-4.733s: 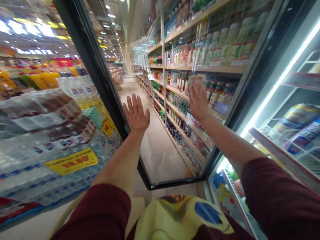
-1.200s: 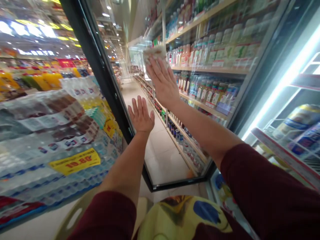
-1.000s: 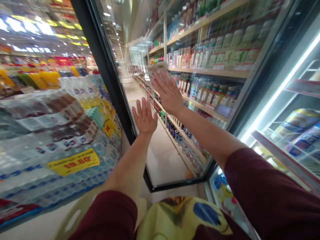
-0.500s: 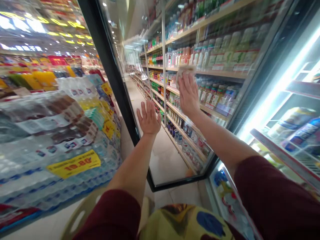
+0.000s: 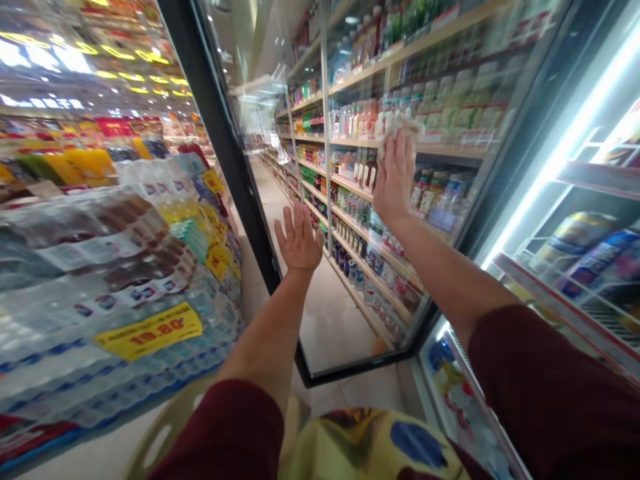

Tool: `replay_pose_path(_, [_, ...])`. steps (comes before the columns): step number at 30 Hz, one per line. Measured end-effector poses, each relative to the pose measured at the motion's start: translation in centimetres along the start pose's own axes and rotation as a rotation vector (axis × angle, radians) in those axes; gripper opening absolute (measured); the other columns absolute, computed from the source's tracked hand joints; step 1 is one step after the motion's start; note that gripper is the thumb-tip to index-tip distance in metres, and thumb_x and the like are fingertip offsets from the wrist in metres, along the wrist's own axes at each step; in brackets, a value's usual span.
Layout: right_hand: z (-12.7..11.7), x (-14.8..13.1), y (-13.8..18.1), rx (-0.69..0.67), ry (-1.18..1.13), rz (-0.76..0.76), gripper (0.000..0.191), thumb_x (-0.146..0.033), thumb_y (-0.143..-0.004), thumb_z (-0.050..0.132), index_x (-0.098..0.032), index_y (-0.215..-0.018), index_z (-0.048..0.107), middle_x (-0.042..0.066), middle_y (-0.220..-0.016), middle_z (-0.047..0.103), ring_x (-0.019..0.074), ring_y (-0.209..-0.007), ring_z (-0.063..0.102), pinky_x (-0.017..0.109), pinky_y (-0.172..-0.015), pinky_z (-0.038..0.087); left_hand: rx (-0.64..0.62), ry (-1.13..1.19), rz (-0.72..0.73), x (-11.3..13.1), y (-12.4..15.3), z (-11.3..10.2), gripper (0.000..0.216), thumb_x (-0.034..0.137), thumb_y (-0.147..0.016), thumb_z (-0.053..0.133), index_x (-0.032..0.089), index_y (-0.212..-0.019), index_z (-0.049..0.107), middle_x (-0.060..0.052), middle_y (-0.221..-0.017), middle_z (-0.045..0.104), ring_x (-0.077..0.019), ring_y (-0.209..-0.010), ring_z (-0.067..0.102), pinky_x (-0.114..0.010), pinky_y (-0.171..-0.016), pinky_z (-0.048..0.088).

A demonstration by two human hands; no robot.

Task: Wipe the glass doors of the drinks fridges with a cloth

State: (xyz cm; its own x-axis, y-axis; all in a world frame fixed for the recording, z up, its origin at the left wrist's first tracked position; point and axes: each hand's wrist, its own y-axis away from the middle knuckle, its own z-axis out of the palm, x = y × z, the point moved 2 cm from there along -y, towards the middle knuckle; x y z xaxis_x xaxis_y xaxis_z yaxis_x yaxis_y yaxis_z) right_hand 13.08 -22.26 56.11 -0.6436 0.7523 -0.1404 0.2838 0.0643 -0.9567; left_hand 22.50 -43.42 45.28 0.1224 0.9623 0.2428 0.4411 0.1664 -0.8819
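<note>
An open glass door (image 5: 345, 327) with a black frame stands in front of me. Against its inner pane lies my left hand (image 5: 299, 240), palm flat and fingers spread, with nothing in it. Higher and further right, my right hand (image 5: 396, 177) presses a pale, crumpled cloth (image 5: 407, 127) to the glass. The cloth shows around the fingertips, while the palm hides the rest of it. Both arms reach forward in dark red sleeves.
Through the glass show shelves of bottles (image 5: 443, 107). On the right is a lit cooler with cans (image 5: 570, 247) behind a shelf rail (image 5: 565, 300). Stacked packs of bottled drinks (image 5: 100, 267) with a yellow price sign (image 5: 150, 330) stand left. A beige stool (image 5: 165, 427) is below.
My right hand and the cloth have slid to the right across the glass. The left hand has stayed nearly in place on the pane.
</note>
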Motion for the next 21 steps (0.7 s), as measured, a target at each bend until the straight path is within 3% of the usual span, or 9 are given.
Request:
replay_pose_path(4, [1.2, 0.5, 3.8, 0.067, -0.047, 0.035, 0.064, -0.037, -0.109, 0.013, -0.015, -0.165, 0.036, 0.013, -0.171, 0.033, 0.0244, -0.166, 0.013, 0.058, -0.133, 0.024, 0.001, 0.011, -0.007, 0.3, 0.2, -0.2, 0.069, 0.048, -0.105, 0.041, 0.009, -0.162, 0.042, -0.017, -0.171, 0.028, -0.0296, -0.165, 0.006, -0.056, -0.134, -0.007])
replay_pose_path(7, [1.8, 1.7, 5.5, 0.094, -0.064, 0.031, 0.073, -0.049, -0.109, 0.006, -0.015, -0.161, 0.044, 0.013, -0.166, 0.043, 0.0238, -0.165, 0.02, 0.049, -0.135, 0.023, 0.003, 0.011, -0.01, 0.3, 0.2, -0.3, 0.069, 0.05, -0.105, 0.042, 0.009, -0.161, 0.043, -0.017, -0.171, 0.029, -0.0294, -0.165, 0.005, -0.055, -0.134, -0.007])
replay_pose_path(9, [1.4, 2.8, 3.6, 0.12, -0.061, 0.012, 0.078, -0.054, -0.108, 0.002, -0.014, -0.159, 0.047, 0.012, -0.166, 0.044, 0.0223, -0.164, 0.021, 0.043, -0.135, 0.02, -0.001, 0.005, -0.014, 0.3, 0.2, -0.2, 0.07, 0.05, -0.105, 0.042, 0.008, -0.161, 0.044, -0.018, -0.171, 0.029, -0.0297, -0.165, 0.005, -0.055, -0.134, -0.007])
replay_pose_path(13, [-0.4, 4.1, -1.8, 0.172, -0.038, 0.051, 0.078, -0.045, -0.11, 0.002, 0.002, -0.161, 0.037, 0.022, -0.171, 0.03, 0.0272, -0.166, 0.012, 0.051, -0.136, 0.015, -0.001, -0.015, -0.013, 0.2, 0.3, -0.2, 0.07, 0.049, -0.104, 0.042, 0.008, -0.161, 0.042, -0.019, -0.171, 0.029, -0.0308, -0.165, 0.006, -0.057, -0.134, -0.005])
replay_pose_path(21, [-0.9, -1.4, -2.0, -0.013, -0.046, -0.082, 0.061, -0.031, -0.11, 0.017, -0.009, -0.164, 0.035, 0.015, -0.173, 0.027, 0.0258, -0.166, 0.012, 0.053, -0.135, 0.019, -0.002, -0.014, -0.024, 0.7, 0.6, -0.6, 0.07, 0.049, -0.104, 0.043, 0.009, -0.162, 0.042, -0.018, -0.171, 0.029, -0.0296, -0.165, 0.006, -0.056, -0.134, -0.006])
